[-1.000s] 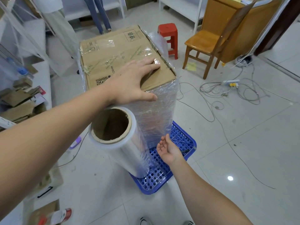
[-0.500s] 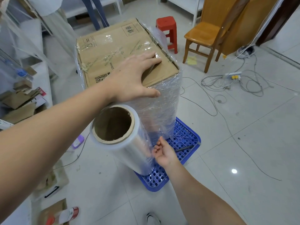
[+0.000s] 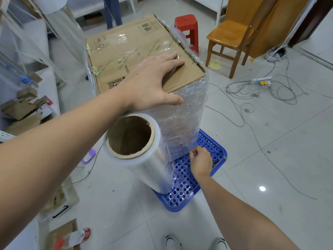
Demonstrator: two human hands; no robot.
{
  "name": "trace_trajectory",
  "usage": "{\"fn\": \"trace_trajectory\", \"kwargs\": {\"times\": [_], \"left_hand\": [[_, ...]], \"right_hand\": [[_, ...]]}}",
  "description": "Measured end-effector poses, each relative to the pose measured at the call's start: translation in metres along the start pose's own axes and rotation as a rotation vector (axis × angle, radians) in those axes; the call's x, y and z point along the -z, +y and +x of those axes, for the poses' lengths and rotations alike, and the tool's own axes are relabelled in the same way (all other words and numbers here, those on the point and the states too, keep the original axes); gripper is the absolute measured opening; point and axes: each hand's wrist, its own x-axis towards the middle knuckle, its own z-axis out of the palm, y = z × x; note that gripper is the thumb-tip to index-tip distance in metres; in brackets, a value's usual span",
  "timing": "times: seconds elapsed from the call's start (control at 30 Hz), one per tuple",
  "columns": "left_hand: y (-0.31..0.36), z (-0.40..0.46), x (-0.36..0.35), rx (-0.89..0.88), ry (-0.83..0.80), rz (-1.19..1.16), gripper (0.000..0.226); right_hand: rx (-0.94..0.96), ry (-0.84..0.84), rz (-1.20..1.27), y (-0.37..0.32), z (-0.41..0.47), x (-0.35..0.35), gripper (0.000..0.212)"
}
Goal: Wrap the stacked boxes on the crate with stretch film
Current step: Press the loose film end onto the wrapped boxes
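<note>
A tall stack of cardboard boxes stands on a blue perforated crate, its sides covered in stretch film. My left hand lies flat on the top box near its front right corner, thumb over the edge. A large roll of stretch film with a cardboard core stands tilted on the crate's near end, leaning against the stack. My right hand is low at the stack's base, its fingers curled and pinching the film at the bottom corner.
A red stool and a wooden chair stand behind the stack. Cables and a power strip sprawl over the tiled floor at right. Cardboard scraps pile at left. Another person's legs are at the back.
My right hand went from open beside the stack's base to curled, pinching at the film near the bottom corner. The view has moved closer. My left hand stays on the top box.
</note>
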Motion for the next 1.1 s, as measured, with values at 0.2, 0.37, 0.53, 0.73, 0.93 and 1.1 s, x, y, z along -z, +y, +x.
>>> {"fn": "trace_trajectory", "kwargs": {"times": [0.2, 0.37, 0.53, 0.73, 0.93, 1.1], "left_hand": [[-0.001, 0.001, -0.001, 0.000, -0.001, 0.004, 0.111], [-0.001, 0.002, -0.001, 0.002, 0.007, 0.000, 0.108], [-0.001, 0.001, -0.002, 0.009, 0.011, -0.018, 0.108], [0.000, 0.000, -0.001, 0.009, 0.003, -0.014, 0.108], [0.001, 0.000, -0.001, 0.008, 0.016, -0.006, 0.103], [0.003, 0.000, -0.001, -0.003, 0.026, -0.008, 0.103]], "right_hand": [[0.239, -0.132, -0.229, 0.005, 0.008, -0.005, 0.024], [0.276, -0.217, -0.263, -0.008, 0.024, -0.007, 0.020], [0.364, -0.574, -0.376, -0.015, 0.043, 0.016, 0.015], [0.544, -0.784, -0.313, -0.056, 0.071, 0.090, 0.008], [0.636, -0.669, -0.241, -0.062, 0.077, 0.083, 0.025], [0.581, -0.875, -0.316, -0.035, 0.070, 0.045, 0.037]]}}
